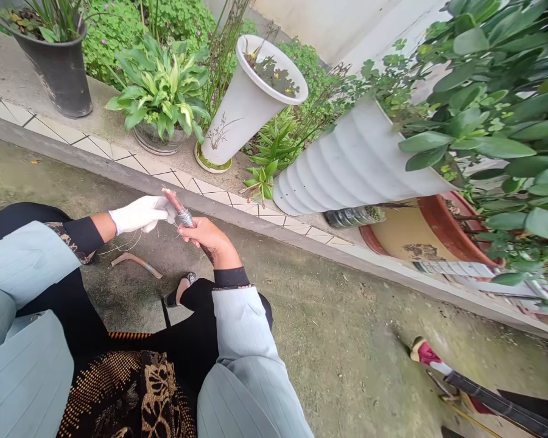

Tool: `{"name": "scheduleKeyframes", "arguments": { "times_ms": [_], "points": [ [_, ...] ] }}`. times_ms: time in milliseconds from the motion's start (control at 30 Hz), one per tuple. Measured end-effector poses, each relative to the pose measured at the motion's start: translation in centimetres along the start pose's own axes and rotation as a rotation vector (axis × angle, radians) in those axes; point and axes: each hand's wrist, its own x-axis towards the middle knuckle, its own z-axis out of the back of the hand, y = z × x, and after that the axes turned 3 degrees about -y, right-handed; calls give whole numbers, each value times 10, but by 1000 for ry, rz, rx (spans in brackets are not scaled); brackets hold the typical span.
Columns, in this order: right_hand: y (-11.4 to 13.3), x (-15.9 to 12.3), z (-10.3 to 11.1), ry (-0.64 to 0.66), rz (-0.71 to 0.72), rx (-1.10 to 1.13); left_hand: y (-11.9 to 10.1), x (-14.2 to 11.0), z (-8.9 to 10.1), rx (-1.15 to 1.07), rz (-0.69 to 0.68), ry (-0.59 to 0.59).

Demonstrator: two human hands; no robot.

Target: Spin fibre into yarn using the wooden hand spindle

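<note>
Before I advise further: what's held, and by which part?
The bare right hand grips the slender reddish-brown stick around its silver ribbed metal band. What the white-gloved left hand holds cannot be told.

Diffuse daylight, evenly bright, with faint, soft-edged shadows on the ground (338,304); wide-angle distortion stretches the ribbed planter (347,161) toward the right, where the outermost leaves (541,64) blur.
</note>
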Motion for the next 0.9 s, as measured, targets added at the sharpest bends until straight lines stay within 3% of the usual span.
{"name": "scheduleKeyframes", "arguments": {
  "times_ms": [133, 200, 300, 400, 467, 533, 600, 733, 900],
  "points": [
    [1, 0, -1, -17, -28, 116, -4, 0, 5, 310, -94, -47],
    [0, 0, -1, 1, -37, 154, -6, 0, 9, 502, -247, -76],
    [0, 1, 0, 38, -49, 205, -4, 0, 14, 842, -480, -22],
    [-1, 3, 1, 54, -62, 246, 3, 0, 15, 1165, -608, 22],
    [-1, 4, 2, 60, -75, 275, 7, -1, 14, 1257, -667, -46],
    [-2, 5, 3, 50, -86, 315, 9, -1, 14, 1199, -647, -143],
    [-2, 6, 4, 32, -88, 350, 9, -2, 14, 1039, -542, -211],
    [-3, 6, 7, 31, -74, 360, 10, -1, 13, 787, -380, -202],
    [-3, 5, 9, 31, -82, 364, 19, 3, 17, 570, -516, -247]
  ]
}}
